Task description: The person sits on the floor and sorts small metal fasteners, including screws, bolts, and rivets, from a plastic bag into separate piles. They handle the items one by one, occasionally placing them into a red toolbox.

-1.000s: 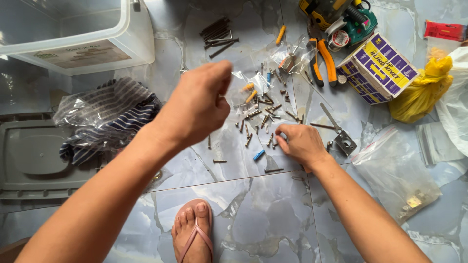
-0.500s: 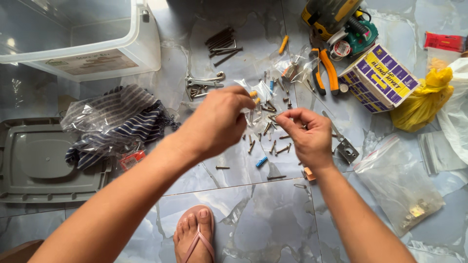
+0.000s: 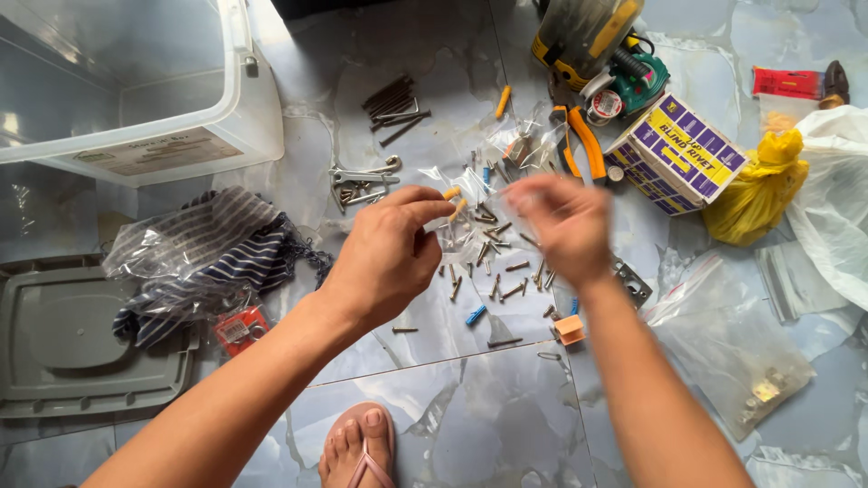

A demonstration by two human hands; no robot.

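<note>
Both hands hover above a scatter of loose screws [image 3: 493,271] on the tiled floor [image 3: 470,407]. The left hand [image 3: 384,258] has its fingers [image 3: 425,210] drawn together, thumb against forefinger, pinching at a small clear plastic bag [image 3: 457,221] that holds orange wall plugs [image 3: 452,194]; what exactly sits between the tips cannot be made out. The right hand [image 3: 562,221] is blurred, just beside the left and over the same screws, so whether its fingers are apart or together cannot be told.

A blue wall plug [image 3: 476,314] and a small orange block [image 3: 570,330] lie on the floor below the hands. Orange-handled pliers [image 3: 579,145] lie near a purple and yellow box [image 3: 676,154] toward the far right. A clear storage bin [image 3: 136,81] stands at the far left corner, its grey lid [image 3: 81,339] on the floor nearer, with a striped cloth in plastic [image 3: 203,248] between them. A sandalled foot [image 3: 362,447] shows at the near edge.
</note>
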